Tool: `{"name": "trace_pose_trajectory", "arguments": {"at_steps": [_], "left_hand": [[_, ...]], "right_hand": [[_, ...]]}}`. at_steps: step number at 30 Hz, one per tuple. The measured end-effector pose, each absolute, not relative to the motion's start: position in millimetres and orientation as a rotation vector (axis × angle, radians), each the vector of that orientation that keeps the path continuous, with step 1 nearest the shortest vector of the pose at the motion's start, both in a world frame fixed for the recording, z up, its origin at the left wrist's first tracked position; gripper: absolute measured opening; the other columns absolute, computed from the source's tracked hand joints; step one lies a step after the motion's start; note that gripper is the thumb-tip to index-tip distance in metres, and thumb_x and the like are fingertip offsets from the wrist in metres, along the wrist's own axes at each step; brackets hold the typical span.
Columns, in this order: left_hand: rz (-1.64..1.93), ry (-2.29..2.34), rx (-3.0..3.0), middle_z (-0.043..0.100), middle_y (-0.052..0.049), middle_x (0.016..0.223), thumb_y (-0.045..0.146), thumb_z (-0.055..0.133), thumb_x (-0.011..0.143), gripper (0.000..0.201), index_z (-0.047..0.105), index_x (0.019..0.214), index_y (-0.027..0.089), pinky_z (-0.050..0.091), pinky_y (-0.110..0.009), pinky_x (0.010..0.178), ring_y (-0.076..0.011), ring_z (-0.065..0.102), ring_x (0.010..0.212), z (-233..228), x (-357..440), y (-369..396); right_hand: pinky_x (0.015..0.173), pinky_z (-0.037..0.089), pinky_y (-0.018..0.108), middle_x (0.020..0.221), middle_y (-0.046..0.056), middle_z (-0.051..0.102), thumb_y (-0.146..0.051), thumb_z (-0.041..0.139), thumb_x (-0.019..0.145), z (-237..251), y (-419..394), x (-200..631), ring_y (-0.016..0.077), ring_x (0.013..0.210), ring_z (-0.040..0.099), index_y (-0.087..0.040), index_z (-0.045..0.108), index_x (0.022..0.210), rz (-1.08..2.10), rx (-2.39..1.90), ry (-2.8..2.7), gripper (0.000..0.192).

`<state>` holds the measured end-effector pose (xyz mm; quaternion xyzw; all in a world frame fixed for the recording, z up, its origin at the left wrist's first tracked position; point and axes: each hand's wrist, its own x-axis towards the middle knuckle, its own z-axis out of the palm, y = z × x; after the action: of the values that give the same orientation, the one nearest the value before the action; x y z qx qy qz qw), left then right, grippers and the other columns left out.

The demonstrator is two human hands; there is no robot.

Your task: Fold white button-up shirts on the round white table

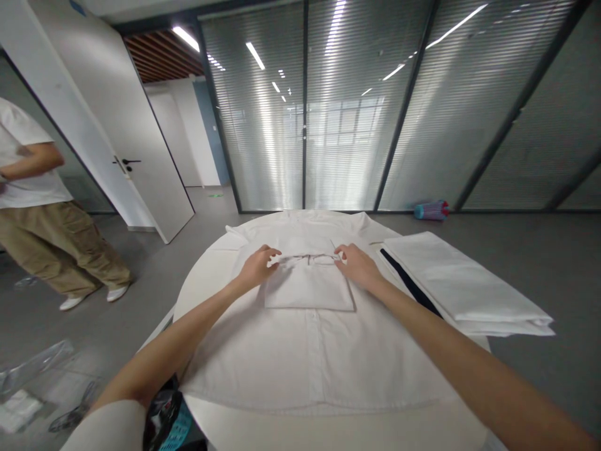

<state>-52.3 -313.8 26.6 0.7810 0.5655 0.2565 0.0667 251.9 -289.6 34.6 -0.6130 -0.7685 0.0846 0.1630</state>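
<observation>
Folded shirt [307, 289] sat in the middle of the round table [328, 426], on top of a bigger white shirt [319, 357] that was spread flat under it with its hem toward us. Nearest to us, low on the left, was a bag with teal mesh [171, 426] by the table edge. Further out, our arms ran forward to the folded piece.

Our left hand [257, 266] had its fingers curled and narrow, pinching the far left corner of the folded shirt up by the collar. Our right hand [357, 263] did the same at the far right corner, fingertips closed on the cloth edge. So the shirt lay just in front of and under both sets of fingers, with its near edge toward us and the collar strip running between the two hands.

Our take on doing this bit well: keep both pinches level, pull the edge taut so the collar line stays straight, and smooth toward the near edge so nothing bunches.

To the right lay a stack of folded white cloth [464, 288] with a dark strip [408, 282] beside it. Way off left a person in khaki trousers [56, 250] stood by the door [141, 156], and a pink and blue thing [431, 210] lay by the glass wall [375, 113].
</observation>
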Motion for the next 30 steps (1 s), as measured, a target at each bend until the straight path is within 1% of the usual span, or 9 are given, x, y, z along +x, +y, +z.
{"name": "trace_pose_trajectory", "arguments": {"at_steps": [3, 5, 9, 11, 14, 17, 20, 25, 30], "left_hand": [[0.641, 1.787, 2.575, 0.061, -0.011, 0.120, 0.014, 0.065, 0.080, 0.042, 0.065, 0.122, 0.021, 0.049, -0.038, 0.090, -0.0265, 0.060, 0.107, 13.0, -26.7, -290.0], [0.589, 1.824, 2.696, 0.060, -0.010, 0.124, 0.013, 0.065, 0.080, 0.046, 0.062, 0.125, 0.023, 0.046, -0.040, 0.092, -0.0285, 0.056, 0.112, 2.6, -17.0, -282.0], [0.563, 1.812, 2.870, 0.061, -0.009, 0.123, 0.017, 0.060, 0.088, 0.042, 0.057, 0.129, 0.026, 0.041, -0.040, 0.092, -0.0269, 0.055, 0.110, -9.3, -14.1, -280.1], [0.528, 1.798, 2.910, 0.061, -0.009, 0.121, 0.019, 0.056, 0.092, 0.036, 0.058, 0.128, 0.025, 0.040, -0.039, 0.091, -0.0257, 0.056, 0.107, -10.4, -14.8, -281.6], [0.496, 1.807, 2.936, 0.062, -0.011, 0.117, 0.019, 0.051, 0.096, 0.030, 0.060, 0.124, 0.021, 0.039, -0.039, 0.090, -0.0259, 0.057, 0.104, -10.4, -15.2, -282.5], [0.563, 1.807, 2.934, 0.062, -0.013, 0.115, 0.015, 0.049, 0.096, 0.029, 0.063, 0.120, 0.019, 0.039, -0.040, 0.090, -0.0270, 0.057, 0.104, -12.1, -17.5, -281.3], [0.594, 1.747, 2.887, 0.063, -0.012, 0.113, 0.011, 0.048, 0.094, 0.031, 0.067, 0.117, 0.021, 0.040, -0.040, 0.090, -0.0256, 0.058, 0.103, -14.5, -21.6, -279.1], [0.632, 1.723, 2.853, 0.065, -0.010, 0.110, 0.014, 0.048, 0.096, 0.032, 0.070, 0.118, 0.024, 0.043, -0.039, 0.090, -0.0235, 0.058, 0.101, -16.7, -26.7, -275.4], [0.631, 1.550, 2.812, 0.068, -0.009, 0.105, 0.015, 0.047, 0.097, 0.033, 0.073, 0.116, 0.024, 0.047, -0.035, 0.085, -0.0215, 0.060, 0.095, -20.1, -31.2, -270.3]], "right_hand": [[0.084, 0.043, 0.033, 0.129, 0.014, 0.053, -0.015, 0.058, 0.083, 32.1, -270.4, 235.5, 0.0275, 0.109, 0.058, -0.023, 0.055, 0.136, 0.090, -1.817, -2.312, 0.054], [0.088, 0.041, 0.036, 0.131, 0.014, 0.053, -0.013, 0.059, 0.082, 24.8, -266.4, 226.5, 0.0296, 0.113, 0.054, -0.024, 0.055, 0.138, -0.020, -1.745, -2.401, 0.057], [0.096, 0.035, 0.040, 0.130, 0.014, 0.057, -0.012, 0.050, 0.090, 12.1, -268.2, 215.8, 0.0290, 0.118, 0.049, -0.022, 0.060, 0.131, -0.278, -1.583, -2.445, 0.044], [0.099, 0.031, 0.040, 0.124, 0.013, 0.061, -0.012, 0.042, 0.095, 10.0, -269.2, 213.7, 0.0271, 0.114, 0.051, -0.021, 0.064, 0.124, -0.349, -1.560, -2.455, 0.037], [0.099, 0.029, 0.042, 0.116, 0.013, 0.063, -0.014, 0.037, 0.099, 9.5, -270.5, 213.1, 0.0262, 0.110, 0.052, -0.019, 0.067, 0.117, -0.416, -1.535, -2.436, 0.035], [0.098, 0.030, 0.041, 0.114, 0.014, 0.064, -0.016, 0.038, 0.100, 8.1, -273.2, 213.2, 0.0270, 0.110, 0.052, -0.017, 0.068, 0.112, -0.423, -1.479, -2.457, 0.033], [0.094, 0.034, 0.038, 0.113, 0.014, 0.063, -0.017, 0.040, 0.099, 5.6, -276.2, 212.6, 0.0266, 0.109, 0.053, -0.017, 0.070, 0.110, -0.370, -1.437, -2.554, 0.032], [0.094, 0.036, 0.038, 0.114, 0.014, 0.063, -0.016, 0.041, 0.098, 4.4, -275.7, 212.7, 0.0272, 0.110, 0.054, -0.018, 0.071, 0.108, -0.389, -1.476, -2.511, 0.032], [0.093, 0.038, 0.036, 0.115, 0.013, 0.063, -0.019, 0.044, 0.098, 3.1, -273.1, 214.8, 0.0265, 0.111, 0.054, -0.018, 0.072, 0.107, -0.316, -1.488, -2.536, 0.029]]}}
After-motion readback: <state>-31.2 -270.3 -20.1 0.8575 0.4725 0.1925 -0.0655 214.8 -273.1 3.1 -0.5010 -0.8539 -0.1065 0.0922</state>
